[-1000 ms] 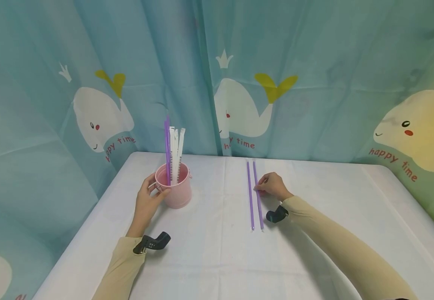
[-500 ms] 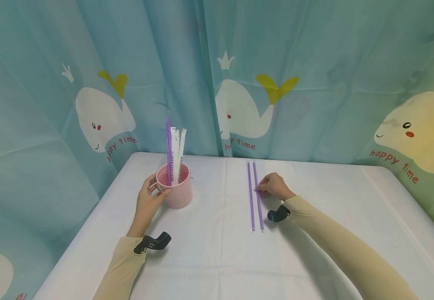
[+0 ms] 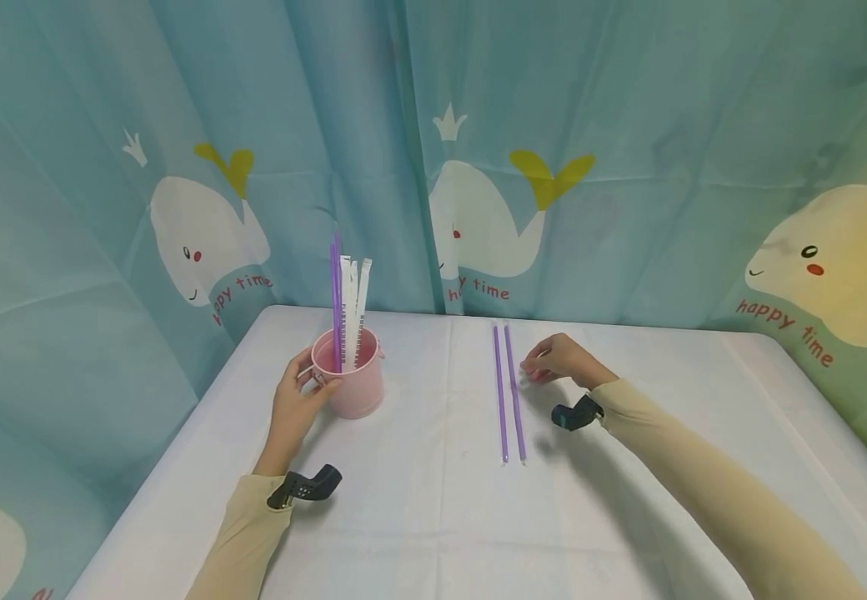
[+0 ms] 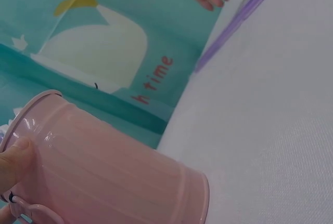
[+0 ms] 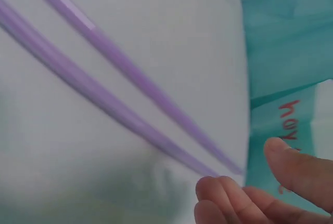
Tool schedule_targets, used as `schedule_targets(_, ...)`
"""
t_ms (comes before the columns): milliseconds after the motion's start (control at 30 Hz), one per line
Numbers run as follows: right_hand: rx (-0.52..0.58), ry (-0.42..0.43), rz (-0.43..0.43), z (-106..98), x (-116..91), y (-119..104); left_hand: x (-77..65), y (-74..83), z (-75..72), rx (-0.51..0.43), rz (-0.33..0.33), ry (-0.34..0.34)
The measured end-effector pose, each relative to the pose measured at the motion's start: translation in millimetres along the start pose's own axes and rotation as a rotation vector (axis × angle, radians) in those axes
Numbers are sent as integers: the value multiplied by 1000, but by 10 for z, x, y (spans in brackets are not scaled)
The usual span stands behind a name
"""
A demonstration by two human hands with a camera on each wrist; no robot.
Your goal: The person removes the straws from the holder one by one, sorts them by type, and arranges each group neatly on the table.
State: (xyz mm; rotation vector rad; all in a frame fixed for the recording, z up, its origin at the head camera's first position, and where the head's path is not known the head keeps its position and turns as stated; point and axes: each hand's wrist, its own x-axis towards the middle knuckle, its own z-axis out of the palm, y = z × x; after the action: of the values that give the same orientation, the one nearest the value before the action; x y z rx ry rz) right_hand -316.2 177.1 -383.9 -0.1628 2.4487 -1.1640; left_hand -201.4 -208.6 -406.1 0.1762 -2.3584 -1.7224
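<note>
A small pink bucket (image 3: 357, 393) stands upright at the left of the table, and my left hand (image 3: 297, 410) grips it near the rim, thumb on the near side. The left wrist view shows the thumb pressed against the bucket's wall (image 4: 109, 161). Purple straws (image 3: 337, 300) and several white-wrapped straws (image 3: 353, 312) stick up out of it. Two long purple straws lie side by side on the table: a left one (image 3: 500, 392) and a right one (image 3: 514, 396). Just right of them hovers my right hand (image 3: 564, 360), thumb and fingertips parted, holding nothing.
A white cloth covers the table (image 3: 403, 517). A blue-green curtain (image 3: 591, 100) with whale prints hangs along the back and sides. Each wrist carries a black camera mount, one left (image 3: 313, 485) and one right (image 3: 578, 412).
My right hand has let go of the right purple straw, lifted, and drawn a little to the right. The left hand and the bucket have stayed in place.
</note>
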Motion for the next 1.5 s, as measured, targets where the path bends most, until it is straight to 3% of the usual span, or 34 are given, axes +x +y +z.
schedule_targets(400, -42, -82, -139, -290, -200, -429, 0, 2, -15, 7, -14, 1)
schedule_targets(700, -58, -118, -255, -335, -253, -834, 14, -22, -25, 9, -8, 0)
schedule_targets(1033, 23, -107, -348, -131, -229, -1288, 25, -38, -21, -8, -5, -6)
schedule_targets(1233, 118, -109, -449, 98, -131, -1473, 41, -42, -14, -13, -3, -11)
schedule_targets(1500, 152, -37, -515, 431, 11, -1668, 43, -43, -4, -39, 3, -13)
